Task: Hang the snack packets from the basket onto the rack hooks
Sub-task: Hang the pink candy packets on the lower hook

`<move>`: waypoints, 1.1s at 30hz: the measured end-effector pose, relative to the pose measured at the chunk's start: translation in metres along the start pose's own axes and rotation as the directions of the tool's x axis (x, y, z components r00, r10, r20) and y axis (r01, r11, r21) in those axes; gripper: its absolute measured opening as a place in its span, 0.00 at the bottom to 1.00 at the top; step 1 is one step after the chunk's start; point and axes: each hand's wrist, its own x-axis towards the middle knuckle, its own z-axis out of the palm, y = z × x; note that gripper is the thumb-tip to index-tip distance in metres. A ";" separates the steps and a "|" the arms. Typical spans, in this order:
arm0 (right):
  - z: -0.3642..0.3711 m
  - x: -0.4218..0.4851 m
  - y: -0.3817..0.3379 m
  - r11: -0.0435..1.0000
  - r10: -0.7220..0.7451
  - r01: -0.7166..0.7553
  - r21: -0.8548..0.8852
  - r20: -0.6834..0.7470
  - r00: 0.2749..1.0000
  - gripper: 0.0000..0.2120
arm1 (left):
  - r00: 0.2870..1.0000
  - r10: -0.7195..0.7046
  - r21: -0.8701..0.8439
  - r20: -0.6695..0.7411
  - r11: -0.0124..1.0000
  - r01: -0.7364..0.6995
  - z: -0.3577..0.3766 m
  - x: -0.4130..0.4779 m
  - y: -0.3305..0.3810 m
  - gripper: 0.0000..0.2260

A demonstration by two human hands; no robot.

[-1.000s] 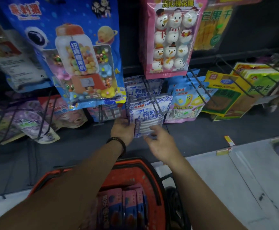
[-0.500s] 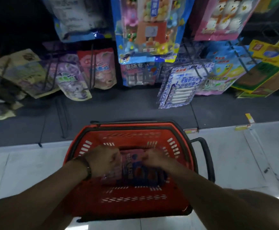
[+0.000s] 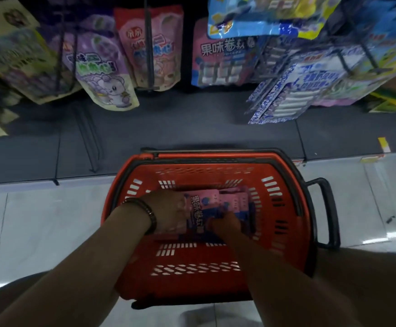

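Ahead, laden hooks point(image 3: 149, 46); basket point(image 3: 206, 164) around packets point(image 3: 203, 205).

both my hands down from the rack hooks point(image 3: 149, 55) into the basket point(image 3: 206, 171) | left hand point(image 3: 168, 211) now grips pink packet point(image 3: 200, 206) | right hand point(image 3: 225, 224) pinches its near end, just right of my left

Plastic, film, wire
The basket point(image 3: 284, 208) is moulded in matt red plastic; the pink packets point(image 3: 199, 208) are wrapped in glossy printed film; the hooks point(image 3: 149, 43) are formed of dark metal wire.
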 end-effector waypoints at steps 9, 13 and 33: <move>0.031 0.000 -0.010 0.964 0.040 -0.072 -0.255 -0.128 0.991 0.26 | 0.998 0.000 -0.031 -0.057 1.000 -0.001 -0.010 -0.001 0.002 0.16; 0.032 -0.011 -0.017 0.982 -0.122 0.114 -0.153 -0.039 0.992 0.09 | 0.999 0.007 -0.041 -0.048 0.999 -0.009 -0.013 -0.001 0.003 0.14; -0.200 -0.246 -0.054 0.603 -0.794 0.785 0.140 0.194 0.575 0.03 | 0.854 0.080 -0.609 -0.514 0.667 -0.429 0.010 -0.104 0.035 0.10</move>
